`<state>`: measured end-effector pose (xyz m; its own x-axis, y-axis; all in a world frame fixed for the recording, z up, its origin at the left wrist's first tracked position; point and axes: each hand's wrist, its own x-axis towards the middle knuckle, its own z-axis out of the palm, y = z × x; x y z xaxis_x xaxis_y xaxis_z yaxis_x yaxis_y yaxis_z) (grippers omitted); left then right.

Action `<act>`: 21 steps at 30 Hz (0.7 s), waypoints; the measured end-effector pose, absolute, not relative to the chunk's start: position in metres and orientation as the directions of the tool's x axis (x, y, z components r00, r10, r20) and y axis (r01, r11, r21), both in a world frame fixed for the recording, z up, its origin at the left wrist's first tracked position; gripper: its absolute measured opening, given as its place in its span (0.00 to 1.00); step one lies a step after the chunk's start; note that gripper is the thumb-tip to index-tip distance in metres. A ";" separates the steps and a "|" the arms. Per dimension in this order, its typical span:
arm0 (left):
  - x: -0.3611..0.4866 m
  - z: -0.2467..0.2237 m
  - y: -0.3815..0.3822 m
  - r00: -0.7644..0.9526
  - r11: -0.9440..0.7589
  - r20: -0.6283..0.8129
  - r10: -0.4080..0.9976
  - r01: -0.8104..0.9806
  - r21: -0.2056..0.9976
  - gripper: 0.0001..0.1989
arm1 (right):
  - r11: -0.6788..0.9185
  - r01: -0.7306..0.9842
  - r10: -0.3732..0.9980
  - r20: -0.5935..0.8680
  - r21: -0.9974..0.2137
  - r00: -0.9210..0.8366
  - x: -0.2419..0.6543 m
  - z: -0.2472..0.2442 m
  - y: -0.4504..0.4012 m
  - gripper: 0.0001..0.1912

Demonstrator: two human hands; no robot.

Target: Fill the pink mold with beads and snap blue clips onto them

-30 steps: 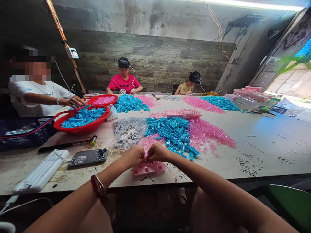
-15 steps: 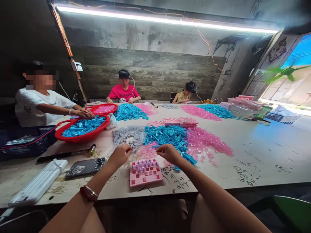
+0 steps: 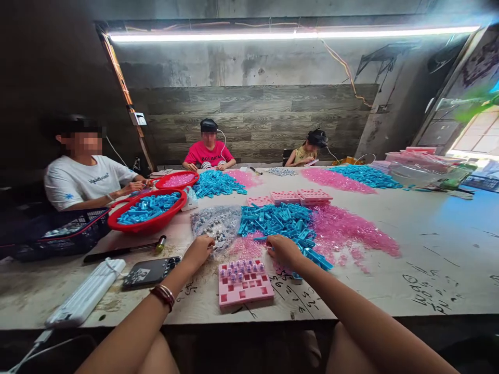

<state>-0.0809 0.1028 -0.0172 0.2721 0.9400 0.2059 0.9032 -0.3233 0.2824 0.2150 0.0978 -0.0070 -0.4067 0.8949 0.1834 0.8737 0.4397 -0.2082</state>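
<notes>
Head view: nearest you on the desk (image 3: 362, 285), the pink tray (image 3: 251, 299) lies between your forearms, touching neither hand, probably centred so both can reach it. Small translucent parts stand in its far rows; its near sockets appear unfilled. Your left hand (image 3: 199, 250) is at the near edge of the clear bag (image 3: 219, 221), fingertips drawn together. Your right hand (image 3: 284, 250) is curled downward beside the blue pieces (image 3: 276, 219). Whether either pinches a part cannot be told; the fingers mask their own tips. Pink pieces (image 3: 353, 231) lie loose to the right, presumably piled for easy reach. Plastic and glare blur the bag's contents. Farther off, stacked pink blocks (image 3: 286, 197) are partly hidden by the blue pile; the seated co-workers' handwork is too small to verify.
</notes>
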 end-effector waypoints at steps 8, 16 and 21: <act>-0.084 -0.016 0.102 0.238 -0.323 0.268 0.934 0.882 0.343 0.18 | 0.507 0.795 0.860 0.251 -0.333 -0.443 0.208 0.003 0.086 0.13; -0.082 -0.005 0.091 0.183 -0.288 0.285 0.941 0.874 0.392 0.14 | 0.564 0.595 0.807 0.232 -0.573 -0.543 0.196 0.006 0.066 0.09; -0.083 -0.006 0.090 0.208 -0.288 0.238 0.949 0.878 0.382 0.09 | 0.518 0.603 0.809 0.119 -0.607 -0.575 0.193 0.008 0.063 0.14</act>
<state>-0.0830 0.0904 -0.0056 0.2081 0.9487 0.2380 0.8778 -0.2885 0.3825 0.1929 0.0631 0.0078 -0.5749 0.8095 0.1194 0.6026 0.5176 -0.6074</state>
